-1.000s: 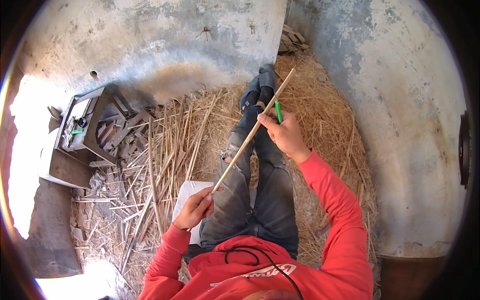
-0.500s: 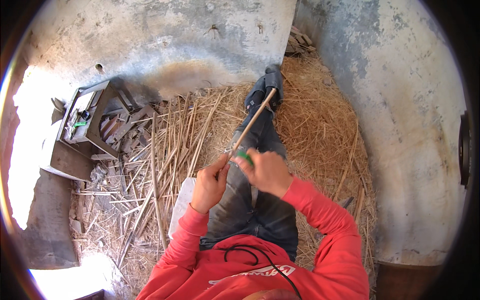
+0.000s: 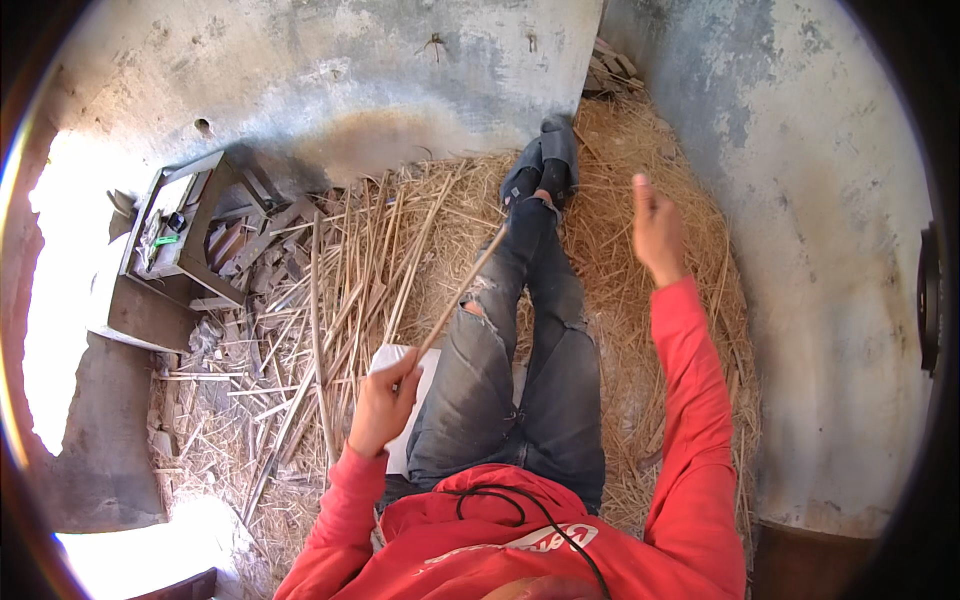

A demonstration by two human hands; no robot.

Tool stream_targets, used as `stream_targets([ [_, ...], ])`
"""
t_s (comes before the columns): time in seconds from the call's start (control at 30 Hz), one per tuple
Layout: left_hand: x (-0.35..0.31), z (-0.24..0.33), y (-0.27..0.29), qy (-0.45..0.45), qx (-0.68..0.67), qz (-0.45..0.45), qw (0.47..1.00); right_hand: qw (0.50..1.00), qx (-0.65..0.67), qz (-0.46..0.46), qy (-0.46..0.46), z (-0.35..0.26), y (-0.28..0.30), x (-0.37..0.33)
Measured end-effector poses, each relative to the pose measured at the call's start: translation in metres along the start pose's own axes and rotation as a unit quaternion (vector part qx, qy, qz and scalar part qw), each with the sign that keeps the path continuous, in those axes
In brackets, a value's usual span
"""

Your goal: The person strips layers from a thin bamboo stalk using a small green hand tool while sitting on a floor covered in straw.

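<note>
My left hand [image 3: 385,398] is closed round the near end of a thin wooden stick [image 3: 460,290]. The stick slants up and to the right over my left leg, its far tip close to my shins. Out over the straw on the right, my right hand [image 3: 658,238] is held away from the stick with its thumb pointing up. Its fingers look curled; whatever is in them is hidden from this view.
My outstretched legs [image 3: 500,360] in dark jeans rest on straw [image 3: 640,180]. Many split sticks [image 3: 350,290] lie on the left. Behind them stands a wooden stool [image 3: 185,215] bearing small items, one green. Worn walls [image 3: 820,250] enclose the back and right.
My right hand has swung from the stick out to the right and away; the green tool seen in it is now hidden. My left hand has drawn the stick down and left.
</note>
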State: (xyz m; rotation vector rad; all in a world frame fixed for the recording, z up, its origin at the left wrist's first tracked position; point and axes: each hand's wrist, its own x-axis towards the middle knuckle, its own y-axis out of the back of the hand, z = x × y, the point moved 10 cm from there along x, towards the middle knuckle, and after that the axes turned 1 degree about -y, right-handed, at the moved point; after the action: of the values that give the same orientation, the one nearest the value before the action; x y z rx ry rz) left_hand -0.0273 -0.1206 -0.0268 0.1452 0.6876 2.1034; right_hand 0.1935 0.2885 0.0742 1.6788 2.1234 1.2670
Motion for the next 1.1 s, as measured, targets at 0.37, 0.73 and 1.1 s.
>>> stream_targets([
  [0.37, 0.041, 0.072, -0.025, -0.087, -0.125, 0.017, 0.988, 0.955, 0.204, -0.163, 0.139, -0.119, -0.059, -0.103],
  [0.73, 0.024, 0.071, -0.038, -0.077, -0.135, -0.026, 0.988, 0.995, 0.042, -0.07, 0.064, -0.085, -0.032, -0.071],
  [1.1, 0.03, 0.072, -0.036, -0.086, -0.157, -0.032, 0.983, 0.969, -0.031, -0.179, 0.166, -0.119, -0.084, -0.135],
])
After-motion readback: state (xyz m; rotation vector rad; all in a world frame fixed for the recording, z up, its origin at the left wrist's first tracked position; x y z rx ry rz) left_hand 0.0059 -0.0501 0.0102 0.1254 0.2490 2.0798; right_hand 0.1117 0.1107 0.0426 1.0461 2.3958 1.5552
